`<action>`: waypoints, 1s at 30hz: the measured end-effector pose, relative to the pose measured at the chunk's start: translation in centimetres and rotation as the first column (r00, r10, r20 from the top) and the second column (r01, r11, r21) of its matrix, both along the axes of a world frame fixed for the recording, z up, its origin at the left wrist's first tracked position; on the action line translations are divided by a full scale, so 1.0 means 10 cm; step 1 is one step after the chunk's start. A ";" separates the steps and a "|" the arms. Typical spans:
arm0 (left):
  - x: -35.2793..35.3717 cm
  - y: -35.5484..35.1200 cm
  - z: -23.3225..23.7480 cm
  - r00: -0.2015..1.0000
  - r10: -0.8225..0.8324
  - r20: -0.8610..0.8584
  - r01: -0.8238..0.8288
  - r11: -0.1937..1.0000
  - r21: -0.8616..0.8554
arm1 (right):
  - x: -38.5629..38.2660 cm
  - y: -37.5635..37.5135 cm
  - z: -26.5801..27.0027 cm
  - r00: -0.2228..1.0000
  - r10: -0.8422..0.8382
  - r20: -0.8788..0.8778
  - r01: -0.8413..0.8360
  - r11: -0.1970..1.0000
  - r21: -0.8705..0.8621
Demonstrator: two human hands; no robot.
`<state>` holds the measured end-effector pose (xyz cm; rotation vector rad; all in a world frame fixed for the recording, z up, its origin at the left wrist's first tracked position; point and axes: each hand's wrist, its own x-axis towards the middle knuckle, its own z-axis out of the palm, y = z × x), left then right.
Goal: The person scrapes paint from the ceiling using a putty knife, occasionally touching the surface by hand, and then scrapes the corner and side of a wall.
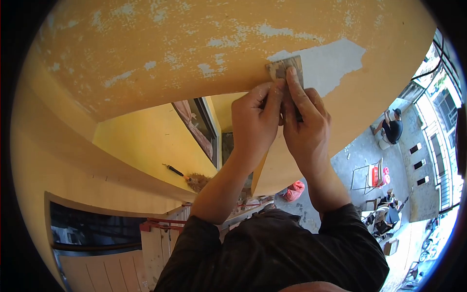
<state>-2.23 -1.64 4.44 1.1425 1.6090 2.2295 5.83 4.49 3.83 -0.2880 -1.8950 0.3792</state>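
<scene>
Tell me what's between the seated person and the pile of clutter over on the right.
A folding chair, with something red and pink at it, stands between the seated person and the clutter, in the head view.

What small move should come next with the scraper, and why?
Probably a short forward push of the scraper, blade low, left hand and right hand steadying it: its edge sits beside the pale patch, and yellow paint lies just beyond.
</scene>
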 end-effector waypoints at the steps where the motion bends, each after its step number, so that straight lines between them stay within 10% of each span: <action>1: -0.04 0.01 0.04 1.000 -0.008 -0.017 0.008 1.000 0.000 | -0.02 -0.01 0.05 1.000 -0.014 0.010 0.014 1.000 0.014; 30: -0.06 0.03 0.16 0.971 -0.002 -0.239 -0.017 0.997 -0.074 | -0.05 -0.02 0.01 0.995 -0.036 -0.095 0.030 0.997 -0.069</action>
